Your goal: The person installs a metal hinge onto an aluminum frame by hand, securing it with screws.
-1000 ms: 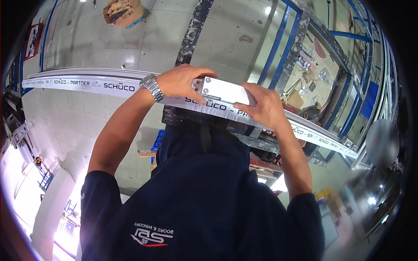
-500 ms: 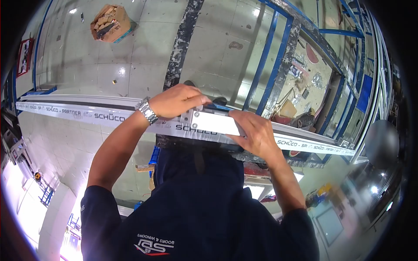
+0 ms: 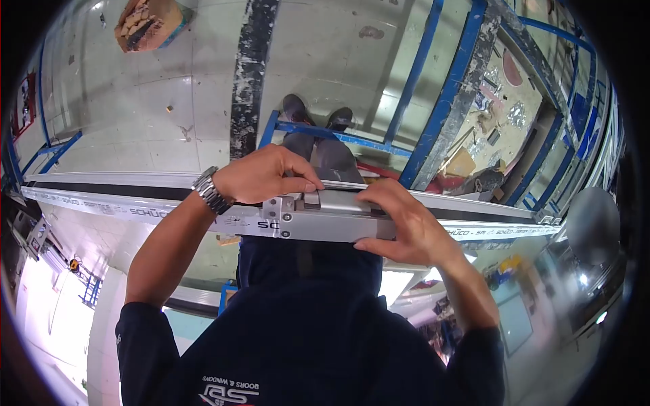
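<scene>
A long aluminium profile [image 3: 156, 196] in printed Schüco film lies across in front of my body. At its middle is a short silver metal piece [image 3: 325, 227] with a bolted plate [image 3: 274, 211] at its left end. My right hand [image 3: 409, 223] grips the right part of this piece, fingers over the top and thumb on the near face. My left hand [image 3: 267, 174], wearing a metal watch, has thumb and fingertip pressed together beside a small grey block [image 3: 312, 201] on top. Whatever lies between those fingertips is too small to make out.
A blue steel frame [image 3: 433, 128] stands beyond the profile, with a worn black-and-white beam [image 3: 247, 74] on its left. Scraps and offcuts lie on a board [image 3: 497, 115] at the right. A cardboard box [image 3: 150, 26] sits on the floor, upper left. My feet show below the profile.
My view has shifted, and my feet now show. The short metal piece shows more of its near face and top channel. My right thumb has moved lower; my left fingertips have moved to the small block.
</scene>
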Demonstrator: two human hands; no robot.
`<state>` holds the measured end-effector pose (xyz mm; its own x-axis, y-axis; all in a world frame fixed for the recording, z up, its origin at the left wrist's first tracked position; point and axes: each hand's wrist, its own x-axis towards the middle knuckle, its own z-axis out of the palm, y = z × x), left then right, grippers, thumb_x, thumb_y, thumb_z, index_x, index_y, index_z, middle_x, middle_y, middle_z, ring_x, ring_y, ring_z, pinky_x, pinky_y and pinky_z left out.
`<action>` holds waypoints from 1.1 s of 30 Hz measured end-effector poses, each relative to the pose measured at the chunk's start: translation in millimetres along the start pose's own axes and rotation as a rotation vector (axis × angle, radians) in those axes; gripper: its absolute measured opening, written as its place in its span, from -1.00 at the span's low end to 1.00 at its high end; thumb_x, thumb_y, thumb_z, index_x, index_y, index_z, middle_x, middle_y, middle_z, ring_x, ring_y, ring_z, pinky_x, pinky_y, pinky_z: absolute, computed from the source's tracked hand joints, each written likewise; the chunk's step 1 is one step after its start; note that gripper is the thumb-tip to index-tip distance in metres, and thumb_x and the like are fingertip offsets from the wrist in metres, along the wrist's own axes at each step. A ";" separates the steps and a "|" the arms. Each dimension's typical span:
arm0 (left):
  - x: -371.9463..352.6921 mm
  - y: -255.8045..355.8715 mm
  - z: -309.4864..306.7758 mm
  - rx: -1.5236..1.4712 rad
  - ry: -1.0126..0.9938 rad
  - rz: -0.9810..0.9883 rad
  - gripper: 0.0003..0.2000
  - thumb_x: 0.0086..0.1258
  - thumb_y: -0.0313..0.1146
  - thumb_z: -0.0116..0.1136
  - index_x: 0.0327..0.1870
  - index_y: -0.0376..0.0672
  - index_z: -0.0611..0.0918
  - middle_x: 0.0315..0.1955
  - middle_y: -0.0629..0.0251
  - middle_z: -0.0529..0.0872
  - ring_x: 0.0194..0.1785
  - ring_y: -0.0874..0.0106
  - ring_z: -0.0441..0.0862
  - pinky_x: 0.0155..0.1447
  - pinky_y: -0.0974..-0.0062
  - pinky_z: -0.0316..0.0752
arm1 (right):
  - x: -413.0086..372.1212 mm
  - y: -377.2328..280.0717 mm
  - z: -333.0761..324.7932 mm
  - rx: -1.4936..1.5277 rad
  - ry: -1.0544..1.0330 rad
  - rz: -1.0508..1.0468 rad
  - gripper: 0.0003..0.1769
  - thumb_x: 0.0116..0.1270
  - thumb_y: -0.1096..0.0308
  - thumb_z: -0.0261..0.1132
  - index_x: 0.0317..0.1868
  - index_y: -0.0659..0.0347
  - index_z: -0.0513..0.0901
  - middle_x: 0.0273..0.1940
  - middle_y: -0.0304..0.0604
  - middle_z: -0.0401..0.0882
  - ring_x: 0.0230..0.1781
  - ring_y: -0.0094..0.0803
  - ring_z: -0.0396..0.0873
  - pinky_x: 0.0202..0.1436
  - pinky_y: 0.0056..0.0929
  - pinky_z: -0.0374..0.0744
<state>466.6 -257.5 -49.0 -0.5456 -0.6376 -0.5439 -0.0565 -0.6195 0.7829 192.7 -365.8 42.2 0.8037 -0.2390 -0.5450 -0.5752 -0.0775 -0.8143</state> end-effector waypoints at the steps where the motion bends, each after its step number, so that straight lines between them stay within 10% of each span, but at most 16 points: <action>1: 0.1 1.6 -1.0 0.031 0.005 0.019 -0.77 0.51 -0.29 0.29 0.02 -0.20 0.81 -0.13 0.15 0.85 -0.05 0.33 0.78 0.09 0.38 0.62 | -5.7 0.1 0.1 0.019 0.024 0.053 -0.28 0.05 0.25 0.69 0.23 0.20 0.61 0.16 0.02 0.57 0.20 -0.01 0.59 0.28 -0.15 0.57; 11: 4.4 -5.5 0.5 -0.037 -0.014 0.021 -0.77 0.54 -0.28 0.28 0.04 -0.19 0.80 -0.17 0.23 0.83 -0.12 0.44 0.75 0.02 0.44 0.61 | -21.1 19.1 -24.4 -0.162 -0.067 0.125 -0.19 0.04 0.00 0.70 0.21 0.24 0.62 0.09 0.03 0.58 0.18 0.02 0.58 0.27 -0.12 0.55; 28: -5.9 9.9 15.2 0.213 0.092 0.012 -0.78 0.53 -0.32 0.23 0.03 -0.18 0.80 -0.22 0.22 0.85 -0.20 0.44 0.74 -0.03 0.46 0.58 | -76.2 10.7 55.8 -0.575 0.240 -0.117 -0.21 -0.18 0.32 0.71 0.09 0.23 0.49 -0.03 -0.06 0.45 0.01 -0.06 0.52 0.12 -0.11 0.50; 33: -10.5 7.0 21.3 0.269 0.157 0.036 -0.77 0.53 -0.30 0.23 0.05 -0.17 0.79 -0.33 0.28 0.81 -0.33 0.54 0.64 -0.12 0.52 0.52 | -86.1 37.2 90.2 -0.629 0.434 -0.245 -0.44 -0.11 0.51 0.43 0.02 0.10 0.59 -0.11 -0.12 0.44 -0.11 -0.17 0.52 0.03 -0.10 0.50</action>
<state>454.1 -245.3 -31.3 -0.4169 -0.7326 -0.5380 -0.2703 -0.4652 0.8429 115.8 -260.7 40.8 0.8616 -0.4897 -0.1335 -0.4721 -0.6767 -0.5649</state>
